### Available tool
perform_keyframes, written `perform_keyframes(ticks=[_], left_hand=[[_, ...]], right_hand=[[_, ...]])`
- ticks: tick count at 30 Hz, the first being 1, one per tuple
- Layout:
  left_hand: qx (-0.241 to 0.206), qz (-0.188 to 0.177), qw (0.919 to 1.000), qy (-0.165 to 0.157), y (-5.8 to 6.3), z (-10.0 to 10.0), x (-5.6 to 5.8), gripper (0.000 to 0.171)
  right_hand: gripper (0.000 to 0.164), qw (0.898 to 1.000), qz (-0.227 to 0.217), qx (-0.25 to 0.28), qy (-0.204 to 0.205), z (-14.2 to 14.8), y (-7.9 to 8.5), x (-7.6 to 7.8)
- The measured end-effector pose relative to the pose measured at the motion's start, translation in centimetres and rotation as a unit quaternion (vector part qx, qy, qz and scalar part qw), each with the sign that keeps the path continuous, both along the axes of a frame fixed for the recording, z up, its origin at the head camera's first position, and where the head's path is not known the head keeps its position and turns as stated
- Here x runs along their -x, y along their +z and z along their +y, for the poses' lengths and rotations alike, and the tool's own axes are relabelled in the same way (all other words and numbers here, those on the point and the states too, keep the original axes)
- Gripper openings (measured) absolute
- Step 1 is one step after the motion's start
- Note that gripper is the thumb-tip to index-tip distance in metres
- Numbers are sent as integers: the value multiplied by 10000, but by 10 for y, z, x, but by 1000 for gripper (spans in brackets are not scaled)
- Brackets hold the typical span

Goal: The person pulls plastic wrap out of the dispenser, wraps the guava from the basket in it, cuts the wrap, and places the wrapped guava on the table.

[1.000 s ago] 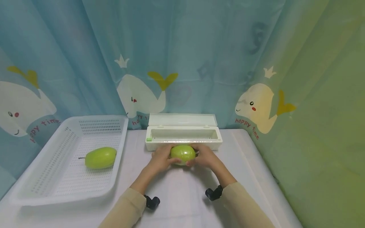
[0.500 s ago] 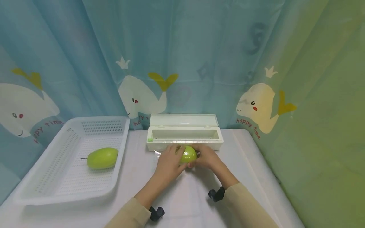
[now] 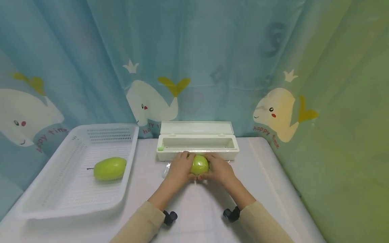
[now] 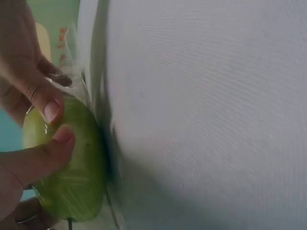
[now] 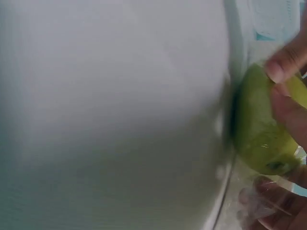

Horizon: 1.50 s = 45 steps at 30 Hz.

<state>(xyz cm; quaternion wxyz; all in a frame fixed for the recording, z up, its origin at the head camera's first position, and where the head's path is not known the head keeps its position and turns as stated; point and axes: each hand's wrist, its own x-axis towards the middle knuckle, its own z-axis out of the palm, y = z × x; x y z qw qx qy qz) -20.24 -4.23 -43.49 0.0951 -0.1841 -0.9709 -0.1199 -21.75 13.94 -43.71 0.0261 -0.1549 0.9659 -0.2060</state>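
Note:
A green pear [image 3: 199,165], wrapped in clear cling film [image 4: 69,79], lies on its side on the white cloth between both hands. My left hand [image 3: 180,168] holds its left end, fingers over the far side and thumb on the near side. Around the right end is my right hand [image 3: 221,168], its thumb pressing the film close to the left thumb. Loose film sticks out past both ends; in the right wrist view the film [image 5: 268,206] bunches at the fingers. A short stem [image 4: 70,224] shows in the left wrist view.
Just behind the hands stands a white cling film dispenser [image 3: 170,156], lid up, with a green slider [image 3: 160,149]. At left, a white plastic basket [image 3: 130,162] holds another green pear [image 3: 110,168]. A blue curtain [image 3: 209,50] hangs behind the table.
My left hand has slid right over the pear's left end, covering more of it. My right thumb has come in next to the left thumb. Film ends now show at both sides.

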Motion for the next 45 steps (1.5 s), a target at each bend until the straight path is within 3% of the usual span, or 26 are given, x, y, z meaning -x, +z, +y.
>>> perform_keyframes(ticks=[3,6,8,10,12,14,16,20,22,26,32,37,42,44,45], left_hand=[[-190,-17,9998,29,0,3,-2,84],[-226,-6,9997,132,1,5,-4,82],[-227,-4,9996,186,2,5,-5,81],[-237,-57,9995,215,3,5,-5,81],[-281,-115,9993,215,4,6,-4,80],[-308,-179,9991,215,5,6,-4,81],[-323,-208,9990,217,5,6,-3,81],[-387,-291,9986,196,4,5,-1,82],[-458,-315,9983,160,3,4,-1,82],[-588,-275,9979,80,0,0,0,83],[-899,-444,9949,58,-1,-5,3,85],[-1149,-618,9914,45,-5,-9,8,83],[-1227,-616,9905,-56,-8,-11,11,85],[-1254,-616,9902,-88,-9,-12,11,85],[-1259,-612,9901,-98,-9,-12,11,85]], right_hand=[[101,9998,187,11,-16,8,-6,-11],[93,9951,961,220,41,18,-9,-24],[74,9823,1790,559,6,24,-9,-33],[50,9630,2508,987,5,28,-9,-40],[36,9512,2709,1478,38,30,-9,-48],[36,9537,2230,2017,101,30,-11,-52],[47,9568,1373,2561,56,28,-12,-52],[69,9496,-123,3121,-271,21,-18,-41],[71,9477,-502,3132,-360,16,-21,-34],[71,9384,-818,3322,-481,6,-22,-22],[68,9106,-1153,3857,-938,-3,-21,-9],[59,8799,-1712,4230,-1327,-1,-23,4],[21,8241,-2283,4909,-1669,1,-22,19],[19,8168,-2331,4951,-1829,1,-23,23],[23,8202,-2280,4886,-1910,1,-23,23]])
